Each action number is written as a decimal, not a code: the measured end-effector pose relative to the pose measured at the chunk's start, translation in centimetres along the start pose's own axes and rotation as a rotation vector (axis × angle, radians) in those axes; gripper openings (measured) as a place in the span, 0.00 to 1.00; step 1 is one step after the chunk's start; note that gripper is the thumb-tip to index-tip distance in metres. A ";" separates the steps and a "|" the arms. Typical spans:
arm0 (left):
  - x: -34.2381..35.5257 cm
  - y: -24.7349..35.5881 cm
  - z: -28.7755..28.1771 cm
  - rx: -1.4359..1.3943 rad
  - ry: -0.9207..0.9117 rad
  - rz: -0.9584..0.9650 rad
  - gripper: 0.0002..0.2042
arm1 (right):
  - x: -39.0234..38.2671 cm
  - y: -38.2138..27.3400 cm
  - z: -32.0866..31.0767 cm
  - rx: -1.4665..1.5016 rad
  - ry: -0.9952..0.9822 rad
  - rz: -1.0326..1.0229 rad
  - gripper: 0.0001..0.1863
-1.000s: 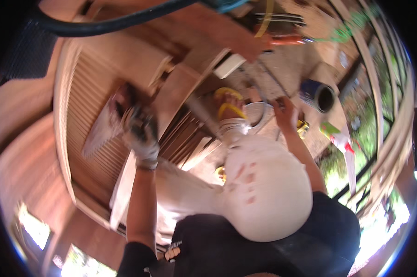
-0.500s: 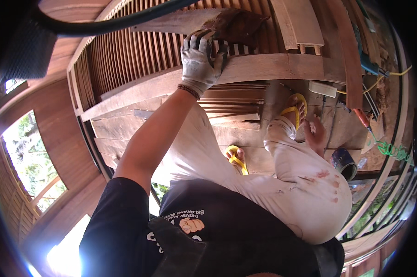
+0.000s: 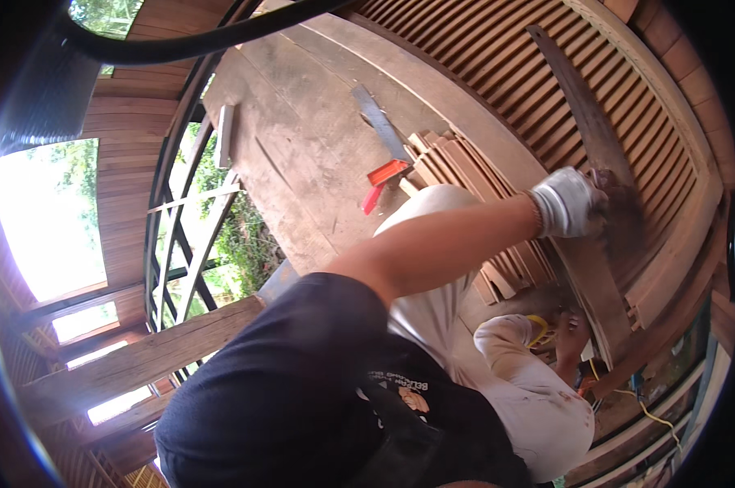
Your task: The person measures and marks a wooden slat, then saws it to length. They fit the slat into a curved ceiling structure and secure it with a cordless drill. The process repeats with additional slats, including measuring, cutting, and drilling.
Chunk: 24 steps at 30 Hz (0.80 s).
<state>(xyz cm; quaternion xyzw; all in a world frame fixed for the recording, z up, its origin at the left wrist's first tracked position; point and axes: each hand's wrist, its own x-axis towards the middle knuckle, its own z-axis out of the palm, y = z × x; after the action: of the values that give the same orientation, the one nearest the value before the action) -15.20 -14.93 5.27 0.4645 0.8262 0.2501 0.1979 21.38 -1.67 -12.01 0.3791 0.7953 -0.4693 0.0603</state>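
A hand saw (image 3: 580,114) with a long dark blade lies across the slatted wooden panel (image 3: 497,65) at the upper right. My left hand (image 3: 569,203), in a grey-white glove, is closed on the saw's handle end. Low beside my foot in a yellow flip-flop is my bare right hand (image 3: 571,333), partly hidden; I cannot make out its fingers or what they hold. A long plank (image 3: 436,93) edges the panel. Below it are stacked wooden strips (image 3: 453,163).
On the board floor (image 3: 286,171) lie a grey blade-like strip (image 3: 371,110), a red-orange plastic piece (image 3: 388,172) and a short pale bar (image 3: 224,134). An open lattice railing (image 3: 180,244), a wooden beam (image 3: 139,358) and window openings are at the left. A yellow cord (image 3: 652,419) runs at lower right.
My view has swung toward the left side, bringing floor and railing in and shifting the panel rightward. My left hand has moved from the plank edge onto the saw's handle end.
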 end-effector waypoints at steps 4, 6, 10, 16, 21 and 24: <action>-6.3 -7.9 -5.4 -0.244 0.158 -0.276 0.16 | -2.1 2.1 -0.7 -0.040 0.083 0.146 0.18; -9.4 -10.7 -8.4 -0.559 0.280 -0.713 0.18 | -3.9 1.2 -0.3 0.234 0.129 0.164 0.17; -23.1 -29.7 1.6 0.152 -0.108 -0.820 0.33 | -3.7 0.1 2.7 0.272 0.173 0.147 0.12; -22.3 -33.5 5.9 0.733 -0.566 -0.760 0.35 | -5.7 0.5 2.9 0.196 0.284 0.059 0.10; -21.7 -33.6 3.1 0.598 -0.479 -1.002 0.29 | -7.6 2.1 3.1 0.300 0.355 0.146 0.09; -22.7 -32.9 0.9 0.287 -0.228 -1.219 0.28 | -7.8 1.9 2.4 0.339 0.307 0.162 0.12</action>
<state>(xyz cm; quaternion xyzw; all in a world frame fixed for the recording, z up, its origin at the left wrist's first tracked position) -25.59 -48.99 -12.90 -0.0437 0.9412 -0.0715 0.3273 27.51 -7.28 -11.20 0.5131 0.6720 -0.5267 -0.0882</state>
